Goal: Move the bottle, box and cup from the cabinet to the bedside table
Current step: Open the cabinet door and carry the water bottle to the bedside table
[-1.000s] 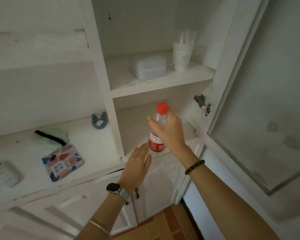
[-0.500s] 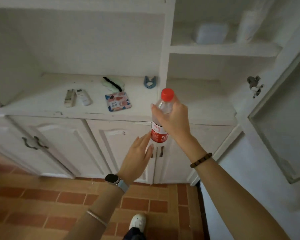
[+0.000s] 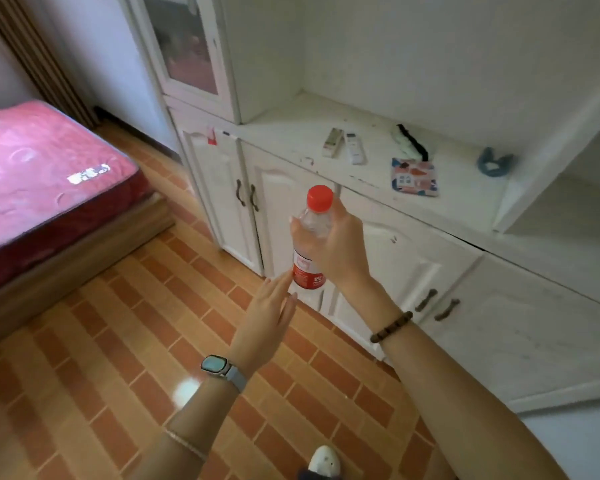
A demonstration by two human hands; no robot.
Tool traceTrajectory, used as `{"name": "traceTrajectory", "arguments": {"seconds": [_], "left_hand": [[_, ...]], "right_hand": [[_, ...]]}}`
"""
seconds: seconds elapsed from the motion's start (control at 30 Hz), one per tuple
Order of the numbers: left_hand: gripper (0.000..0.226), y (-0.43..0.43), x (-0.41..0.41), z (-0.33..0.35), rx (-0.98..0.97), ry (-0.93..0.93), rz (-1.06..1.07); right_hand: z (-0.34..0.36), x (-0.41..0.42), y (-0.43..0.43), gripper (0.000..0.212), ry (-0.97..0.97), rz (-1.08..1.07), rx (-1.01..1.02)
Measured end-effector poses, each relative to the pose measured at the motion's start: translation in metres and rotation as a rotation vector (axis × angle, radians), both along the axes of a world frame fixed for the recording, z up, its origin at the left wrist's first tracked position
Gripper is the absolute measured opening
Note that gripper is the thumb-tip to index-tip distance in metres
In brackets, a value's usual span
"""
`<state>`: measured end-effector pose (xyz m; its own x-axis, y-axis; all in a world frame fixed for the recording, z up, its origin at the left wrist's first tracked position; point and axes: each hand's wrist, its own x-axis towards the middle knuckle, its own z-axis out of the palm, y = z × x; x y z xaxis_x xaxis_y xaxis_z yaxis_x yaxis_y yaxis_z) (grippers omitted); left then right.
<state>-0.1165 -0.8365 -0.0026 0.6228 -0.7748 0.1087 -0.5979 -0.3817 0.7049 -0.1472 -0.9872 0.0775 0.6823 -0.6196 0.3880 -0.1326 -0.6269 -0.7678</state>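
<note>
Head view: the right hand (image 3: 336, 251) grips the clear, red-capped bottle (image 3: 307, 271) upright; the left hand (image 3: 267, 317), fingers straight, hovers by its base. Cabinet (image 3: 413, 258) behind, bed (image 3: 49, 168) left.

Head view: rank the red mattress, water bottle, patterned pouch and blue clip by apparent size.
1. red mattress
2. water bottle, though it is nearest the camera, which inflates it
3. patterned pouch
4. blue clip
</note>
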Motion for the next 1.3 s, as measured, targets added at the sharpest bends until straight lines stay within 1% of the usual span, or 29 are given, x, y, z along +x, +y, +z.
{"name": "traceTrajectory", "arguments": {"seconds": [0.1,0.23,0.37,0.53,0.7,0.77,0.93,1.07,1.3], "left_hand": [[0.051,0.057,0.015,-0.001,-0.006,-0.022,0.127],[0.049,0.14,0.029,-0.001,-0.015,0.006,0.289],[0.049,0.22,0.033,0.001,-0.001,-0.026,0.43],[0.05,0.312,0.033,0.001,0.002,-0.051,0.597],[0.05,0.396,0.031,-0.002,0.01,-0.099,0.777],[0.049,0.426,0.03,-0.005,0.005,-0.098,0.854],[0.051,0.492,0.029,-0.009,-0.04,-0.082,1.009],[0.047,0.527,0.037,-0.006,-0.104,-0.068,1.156],[0.048,0.573,0.08,-0.004,-0.043,-0.028,1.377]], "right_hand": [[0.001,0.034,0.058,0.048,0.013,0.12,0.001],[0.007,0.069,0.144,0.043,-0.01,0.272,-0.006],[0.003,0.102,0.228,0.049,0.025,0.398,-0.06],[0.008,0.124,0.327,0.035,-0.049,0.552,-0.05],[0.011,0.142,0.421,0.033,0.032,0.792,0.002],[0.011,0.149,0.457,0.033,0.007,0.855,0.008],[0.007,0.171,0.541,0.035,0.022,1.032,0.058],[0.0,0.191,0.594,0.036,0.02,1.166,0.064],[-0.003,0.249,0.668,0.033,-0.009,1.393,0.042]]}}
